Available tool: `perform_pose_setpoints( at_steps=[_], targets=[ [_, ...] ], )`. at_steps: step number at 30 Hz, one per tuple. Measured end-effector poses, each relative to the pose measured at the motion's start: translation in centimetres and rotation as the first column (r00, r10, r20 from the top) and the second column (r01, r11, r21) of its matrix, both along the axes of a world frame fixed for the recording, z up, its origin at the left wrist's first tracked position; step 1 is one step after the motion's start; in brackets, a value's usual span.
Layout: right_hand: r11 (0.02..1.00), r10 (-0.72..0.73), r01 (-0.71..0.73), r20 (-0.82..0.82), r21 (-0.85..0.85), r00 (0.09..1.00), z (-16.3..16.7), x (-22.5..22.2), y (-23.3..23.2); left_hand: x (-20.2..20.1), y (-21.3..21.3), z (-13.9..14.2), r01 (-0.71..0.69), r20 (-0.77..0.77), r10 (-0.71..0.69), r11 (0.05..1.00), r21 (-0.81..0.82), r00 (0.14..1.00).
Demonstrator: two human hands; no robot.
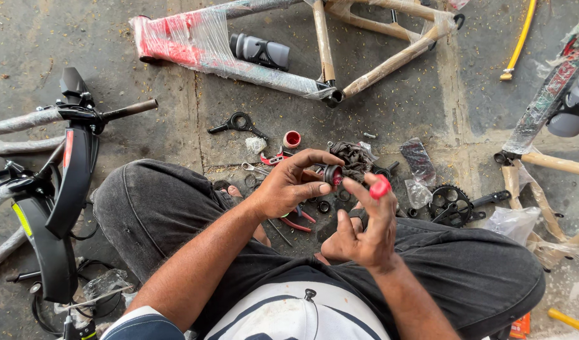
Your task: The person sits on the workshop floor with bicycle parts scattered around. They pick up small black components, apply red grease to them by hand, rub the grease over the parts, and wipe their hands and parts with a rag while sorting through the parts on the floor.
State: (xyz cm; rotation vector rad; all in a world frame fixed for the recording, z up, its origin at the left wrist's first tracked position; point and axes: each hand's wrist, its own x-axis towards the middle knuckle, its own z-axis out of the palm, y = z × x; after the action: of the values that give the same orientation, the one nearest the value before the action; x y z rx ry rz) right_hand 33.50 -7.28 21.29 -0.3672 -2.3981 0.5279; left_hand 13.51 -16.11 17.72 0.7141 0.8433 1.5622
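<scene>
Pinching a small black ring (333, 174) in our left hand (289, 186), right hand (365, 230) fingers spread and grease-tipped, we judged it could slip into the loose parts (330, 204) below.

Rough concrete floor (390, 101), glossy plastic-wrapped frame (201, 44), matt black metal crankset (450, 203)

Second wrapped frame (554, 94) cut off right; small parts (330, 204) under hands indistinct.

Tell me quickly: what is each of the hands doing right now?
Left hand: closed on a small black ring part.
Right hand: open, red grease on a fingertip.
</scene>
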Motion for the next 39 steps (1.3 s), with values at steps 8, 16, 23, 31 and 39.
perform_pose_setpoints(
  at_steps=[8, 16, 23, 31, 39],
  targets=[
    [0.998, 0.059, -0.056, 0.083, -0.043, 0.995, -0.5, -0.8, 0.7, -0.3, -0.1, -0.3, 0.012, -0.024, -0.009, 0.992, 0.128, 1.000],
    [0.393, 0.042, -0.337, -0.349, -0.856, 0.936, -0.2, -0.1, -0.3, 0.1, 0.0, -1.0, -0.031, 0.051, 0.025, 0.989, 0.142, 0.998],
    [0.999, 0.031, -0.035, 0.112, 0.041, 0.993, -0.2, -1.5, -1.6, 0.6, -0.1, -1.1, -0.039, 0.028, 0.036, 0.993, 0.108, 0.999],
    [1.000, -0.010, 0.010, 0.043, 0.006, 0.999, 1.1, -0.5, -0.6, 0.0, 0.0, -0.5, -0.030, -0.013, 0.031, 0.994, 0.104, 0.999],
    [0.945, 0.083, -0.080, -0.005, -0.317, 0.997, 0.1, -1.1, -0.6, -0.3, -0.7, -0.1, -0.020, -0.019, 0.023, 0.989, 0.149, 1.000]
  ],
)
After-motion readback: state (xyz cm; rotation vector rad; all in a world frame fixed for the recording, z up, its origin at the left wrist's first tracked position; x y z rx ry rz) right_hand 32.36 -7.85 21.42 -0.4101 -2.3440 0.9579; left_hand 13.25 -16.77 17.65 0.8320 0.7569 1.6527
